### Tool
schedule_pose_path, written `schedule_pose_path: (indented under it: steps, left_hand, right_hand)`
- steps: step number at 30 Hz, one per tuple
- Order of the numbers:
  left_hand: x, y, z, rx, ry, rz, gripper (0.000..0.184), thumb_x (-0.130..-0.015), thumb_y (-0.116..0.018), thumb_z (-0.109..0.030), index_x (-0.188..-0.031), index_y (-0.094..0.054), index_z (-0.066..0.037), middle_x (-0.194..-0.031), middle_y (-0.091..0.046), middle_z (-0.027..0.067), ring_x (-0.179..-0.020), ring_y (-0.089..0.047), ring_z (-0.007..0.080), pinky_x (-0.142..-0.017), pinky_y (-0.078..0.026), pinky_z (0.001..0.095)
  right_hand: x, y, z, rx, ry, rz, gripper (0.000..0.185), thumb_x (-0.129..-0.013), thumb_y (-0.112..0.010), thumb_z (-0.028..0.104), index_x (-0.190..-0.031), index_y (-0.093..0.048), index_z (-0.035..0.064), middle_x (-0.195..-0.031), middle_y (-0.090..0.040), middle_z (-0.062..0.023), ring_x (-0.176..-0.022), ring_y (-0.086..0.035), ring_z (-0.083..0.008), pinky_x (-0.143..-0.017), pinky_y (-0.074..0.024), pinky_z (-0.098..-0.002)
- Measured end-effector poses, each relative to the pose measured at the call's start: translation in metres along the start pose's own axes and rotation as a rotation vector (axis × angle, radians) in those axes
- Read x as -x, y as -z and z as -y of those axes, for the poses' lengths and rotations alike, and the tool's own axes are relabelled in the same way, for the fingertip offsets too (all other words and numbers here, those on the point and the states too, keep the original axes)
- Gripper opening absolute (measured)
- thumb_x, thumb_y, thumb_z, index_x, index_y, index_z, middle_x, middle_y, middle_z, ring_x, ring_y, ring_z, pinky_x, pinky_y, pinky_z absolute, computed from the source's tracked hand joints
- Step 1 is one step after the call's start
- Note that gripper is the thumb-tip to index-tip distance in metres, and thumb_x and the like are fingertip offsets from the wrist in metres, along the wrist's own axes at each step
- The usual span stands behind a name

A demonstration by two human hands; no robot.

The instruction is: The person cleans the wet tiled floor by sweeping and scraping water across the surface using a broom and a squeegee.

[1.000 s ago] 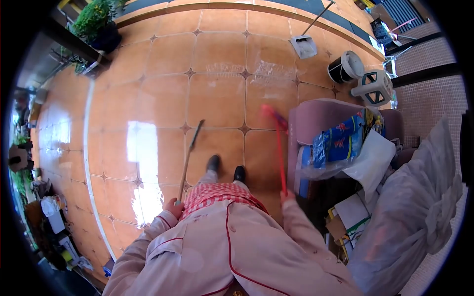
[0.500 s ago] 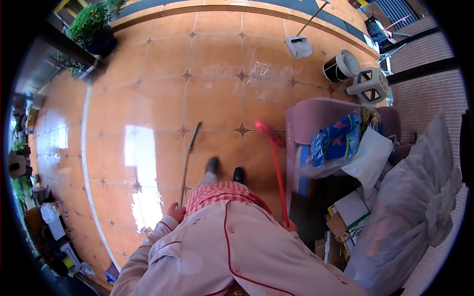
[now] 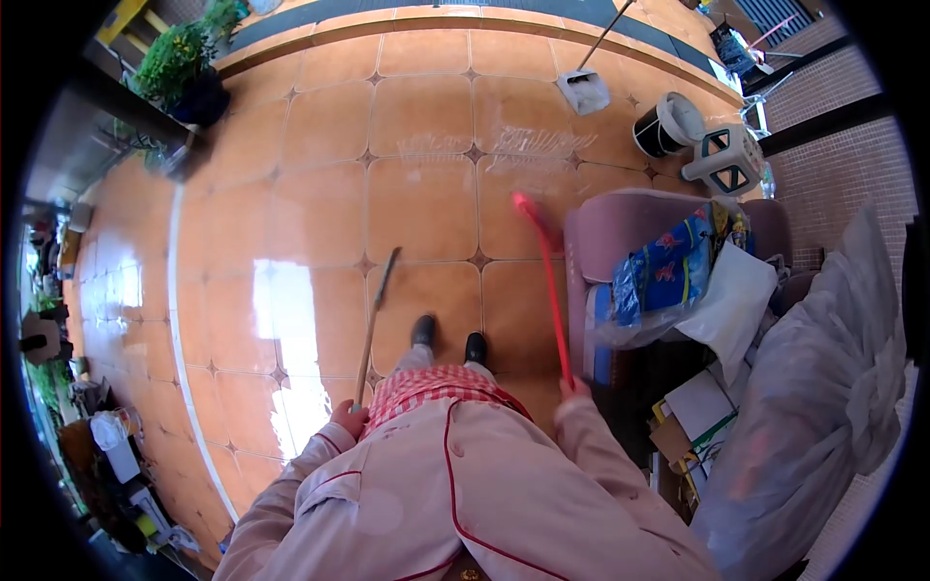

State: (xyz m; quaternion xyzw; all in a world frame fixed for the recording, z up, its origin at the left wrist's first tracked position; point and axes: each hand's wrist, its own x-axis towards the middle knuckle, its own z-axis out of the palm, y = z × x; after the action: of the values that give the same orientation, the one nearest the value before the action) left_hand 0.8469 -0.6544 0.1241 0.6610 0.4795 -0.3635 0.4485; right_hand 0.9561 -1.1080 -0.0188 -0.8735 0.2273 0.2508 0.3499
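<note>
While the person stands with both shoes [image 3: 423,330] on the tiled floor [image 3: 417,213], each hand holds one long-handled item. The left hand [image 3: 351,418] is clamped on the near end of the stick [image 3: 368,339], which extends forward and slants slightly right. The right hand [image 3: 575,387] is closed around the lower end of the red tool [image 3: 554,300]. The red tool extends forward beside the pink seat [image 3: 620,221]; its far end is blurred, so contact with the floor cannot be confirmed. The same applies to the stick tip.

The step in hand is judged to be two-handed control of separate handles. Any move of the red tool calls for a firm right grip and clearance from the seat and the blue bag [image 3: 666,271] on it. Any move of the stick calls for clearance from the shoes.

Farther forward, the dustpan [image 3: 584,90] stands near the bucket [image 3: 668,126] and stool [image 3: 728,160].
</note>
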Motion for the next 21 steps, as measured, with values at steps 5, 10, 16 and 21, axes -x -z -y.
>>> schedule_pose_path:
  steps: [5, 10, 16, 21]
  left_hand:
    - [-0.01, -0.003, 0.012, -0.089, -0.066, -0.098, 0.056, -0.062, -0.056, -0.024, -0.107, -0.037, 0.004, -0.093, -0.049, 0.022, -0.083, -0.05, 0.0289, -0.073, -0.04, 0.0306]
    - [-0.014, -0.003, 0.015, -0.096, -0.057, -0.108, 0.056, -0.062, -0.056, -0.026, -0.106, -0.038, 0.003, -0.094, -0.048, 0.0223, -0.088, -0.047, 0.0303, -0.077, -0.037, 0.031]
    - [0.006, 0.002, -0.015, 0.04, 0.067, 0.029, 0.057, -0.064, -0.051, -0.028, -0.108, -0.035, 0.003, -0.094, -0.049, 0.0185, -0.084, -0.049, 0.0235, -0.073, -0.04, 0.0279]
    - [-0.016, 0.006, 0.001, -0.112, -0.014, 0.053, 0.056, -0.065, -0.049, -0.029, -0.108, -0.035, 0.003, -0.094, -0.049, 0.0177, -0.087, -0.047, 0.0234, -0.076, -0.037, 0.0272]
  right_hand:
    - [0.136, 0.067, -0.037, 0.18, 0.028, 0.089, 0.026, -0.068, -0.051, 0.017, -0.092, -0.05, 0.0074, -0.075, -0.053, -0.0129, -0.072, -0.052, -0.0235, -0.064, -0.041, -0.0307]
    - [0.117, 0.051, -0.054, 0.384, -0.049, 0.205, 0.028, -0.066, -0.051, 0.02, -0.093, -0.05, 0.0123, -0.076, -0.052, -0.0165, -0.075, -0.051, -0.0307, -0.065, -0.042, -0.0349]
    - [0.016, 0.016, 0.046, 0.478, 0.151, 0.086, 0.029, -0.067, -0.052, 0.024, -0.092, -0.048, 0.0078, -0.073, -0.052, -0.0174, -0.07, -0.05, -0.0318, -0.06, -0.0404, -0.0373]
    - [0.025, 0.012, 0.017, 0.323, 0.037, 0.046, 0.029, -0.07, -0.048, 0.022, -0.098, -0.044, 0.0143, -0.083, -0.051, -0.0135, -0.077, -0.05, -0.0295, -0.064, -0.0407, -0.0352]
